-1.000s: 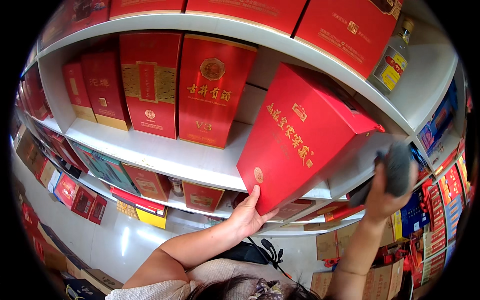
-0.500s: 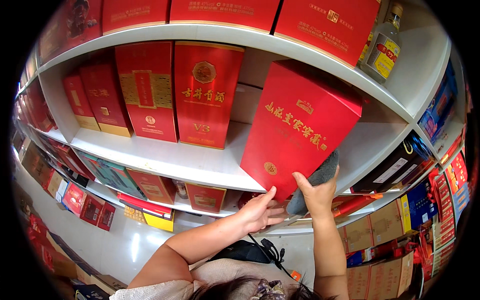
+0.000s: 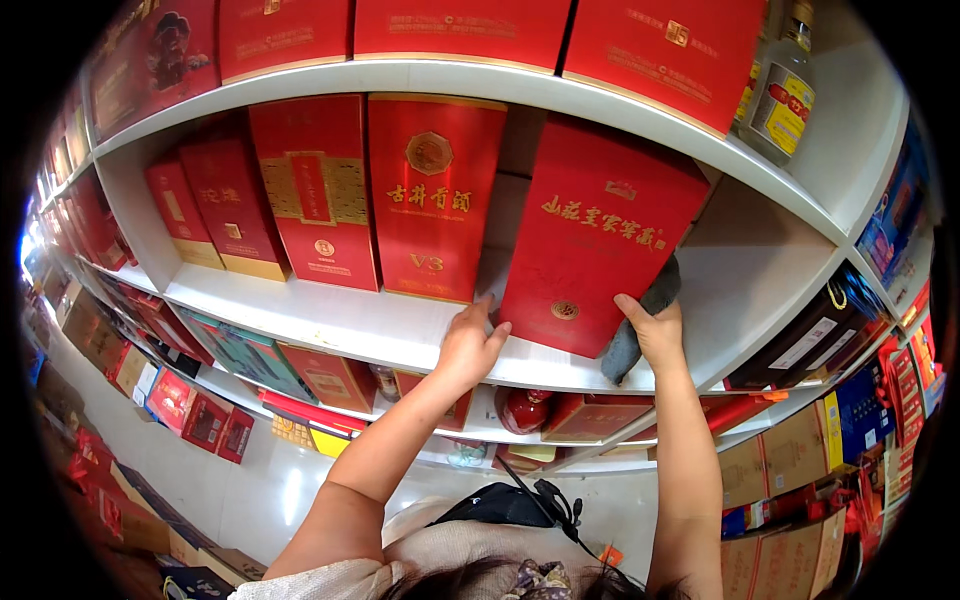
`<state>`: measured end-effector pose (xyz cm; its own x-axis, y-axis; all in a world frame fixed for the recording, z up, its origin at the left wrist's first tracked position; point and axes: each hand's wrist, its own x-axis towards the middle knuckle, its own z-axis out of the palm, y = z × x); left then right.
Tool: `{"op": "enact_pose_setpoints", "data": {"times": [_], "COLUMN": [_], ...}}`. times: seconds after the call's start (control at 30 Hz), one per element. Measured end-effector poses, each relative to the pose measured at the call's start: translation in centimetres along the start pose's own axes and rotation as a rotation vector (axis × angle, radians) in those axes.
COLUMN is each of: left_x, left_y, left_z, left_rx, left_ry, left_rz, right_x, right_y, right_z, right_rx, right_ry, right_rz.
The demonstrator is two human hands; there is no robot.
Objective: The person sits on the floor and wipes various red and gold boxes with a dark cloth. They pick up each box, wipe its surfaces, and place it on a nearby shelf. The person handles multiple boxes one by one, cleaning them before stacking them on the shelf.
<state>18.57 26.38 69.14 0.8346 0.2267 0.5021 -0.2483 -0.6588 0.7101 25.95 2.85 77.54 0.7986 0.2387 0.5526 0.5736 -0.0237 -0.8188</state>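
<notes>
A tall red gift box (image 3: 600, 240) with gold lettering stands on the white shelf, its base near the front edge. My right hand (image 3: 652, 330) is closed at its lower right edge, thumb on the box front. A dark grey cloth (image 3: 625, 345) is held in that hand against the box's side. By the box's lower left corner is my left hand (image 3: 472, 342), thumb apart from the fingers, which reach into the gap. On the gap's other side stands another red box (image 3: 435, 200) with a gold medallion.
More red boxes (image 3: 315, 190) stand to the left on this shelf. A row of red boxes (image 3: 460, 30) and a clear bottle (image 3: 780, 100) occupy the shelf above. Below are boxes (image 3: 595, 415) and a round red bottle (image 3: 525, 408). Cartons (image 3: 775, 450) are stacked at the lower right.
The tilted red box has been brought back and stands more upright on the shelf. My left hand has moved from under its base to the gap on its left; my right hand keeps the cloth.
</notes>
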Motion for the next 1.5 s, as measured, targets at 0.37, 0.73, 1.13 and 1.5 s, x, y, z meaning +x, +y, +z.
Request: {"op": "enact_pose_setpoints", "data": {"times": [0.37,0.73,1.13,1.5], "left_x": [-0.2,-0.3,-0.1,-0.2], "left_y": [-0.5,-0.1,-0.9,-1.2], "left_z": [0.5,-0.1,0.7,0.6], "left_rx": [-0.051,-0.086,-0.189,-0.108], "left_ry": [0.101,0.092,0.066,0.019], "left_rz": [-0.004,-0.056,-0.107,-0.090], "right_x": [2.3,0.1,-0.5,0.1], "right_y": [2.9,6.7,7.8,8.1], "right_z": [2.3,3.7,3.0,3.4], "right_rx": [-0.144,-0.111,-0.028,0.007], "right_ry": [0.063,0.028,-0.018,0.012], "right_rz": [0.027,0.015,0.140,0.137]}}
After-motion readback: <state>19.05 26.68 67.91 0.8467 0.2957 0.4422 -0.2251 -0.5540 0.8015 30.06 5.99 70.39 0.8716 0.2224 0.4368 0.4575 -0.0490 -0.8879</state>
